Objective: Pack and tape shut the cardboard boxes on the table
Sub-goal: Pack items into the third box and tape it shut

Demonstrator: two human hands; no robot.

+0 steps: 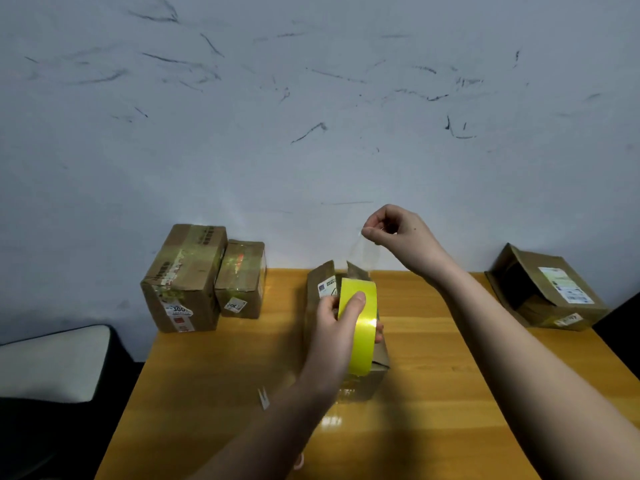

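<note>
Head view: the centre box stands on the bench and serves as the landmark. Its far flaps are upright, so it is not yet sealed. Directly above it, the left hand grips the yellow tape roll, thumb on the outer face, fingers through the core, presumably to steady the roll as tape pays out. Above and behind the box, the right hand pinches the free end of the clear tape strip, holding it taut and clear of the flaps. Left of the box, two taped boxes stand against the wall, judged finished. Right of it, an open box lies tipped, awaiting packing.
</note>
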